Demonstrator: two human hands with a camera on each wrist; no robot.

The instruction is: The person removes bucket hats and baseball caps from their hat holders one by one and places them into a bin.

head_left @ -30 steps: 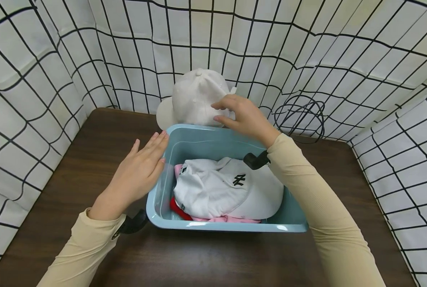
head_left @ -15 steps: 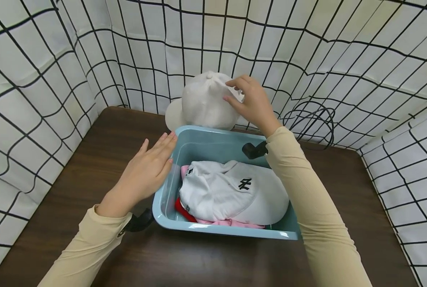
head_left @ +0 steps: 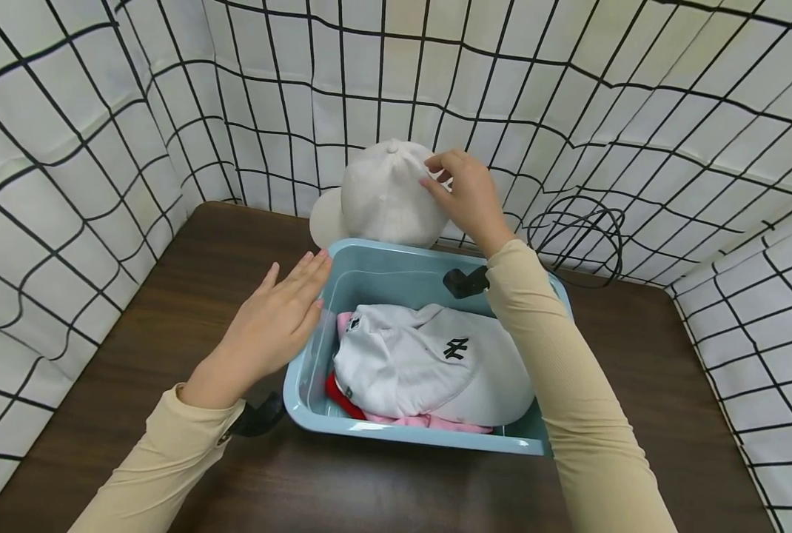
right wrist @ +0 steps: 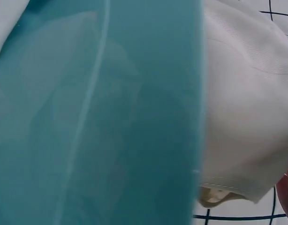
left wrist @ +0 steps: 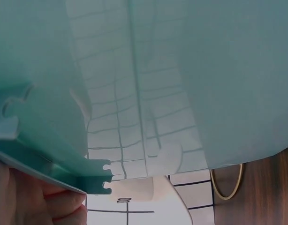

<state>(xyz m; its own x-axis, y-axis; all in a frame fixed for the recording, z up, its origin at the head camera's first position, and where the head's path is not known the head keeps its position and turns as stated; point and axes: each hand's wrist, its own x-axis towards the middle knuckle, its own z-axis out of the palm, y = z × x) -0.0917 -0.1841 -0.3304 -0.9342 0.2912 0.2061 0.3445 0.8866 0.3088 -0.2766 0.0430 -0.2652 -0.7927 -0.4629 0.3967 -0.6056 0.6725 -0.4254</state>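
Observation:
Behind the light blue basin (head_left: 436,442), a white baseball cap (head_left: 389,200) stands with its brim to the left. My right hand (head_left: 469,196) pinches the cap's right side between thumb and fingers. In the right wrist view, the cap (right wrist: 242,117) shows beyond the basin's wall (right wrist: 148,117). Straight fingers of my left hand (head_left: 272,322) rest along the basin's left rim. Inside the basin lies another white cap (head_left: 403,363) with a black logo. Pink fabric (head_left: 436,424) and a red piece (head_left: 341,398) peek out below it.
The basin sits on a dark brown wooden table (head_left: 369,488). A coil of black cable (head_left: 579,229) lies at the back right. White cloth walls with a black grid (head_left: 269,89) surround the table on the back and sides.
Relative to the rear cap, my right hand has shifted right and slightly up, its fingers now at the cap's right edge. My left hand stays at the basin's rim. The head view has shifted slightly.

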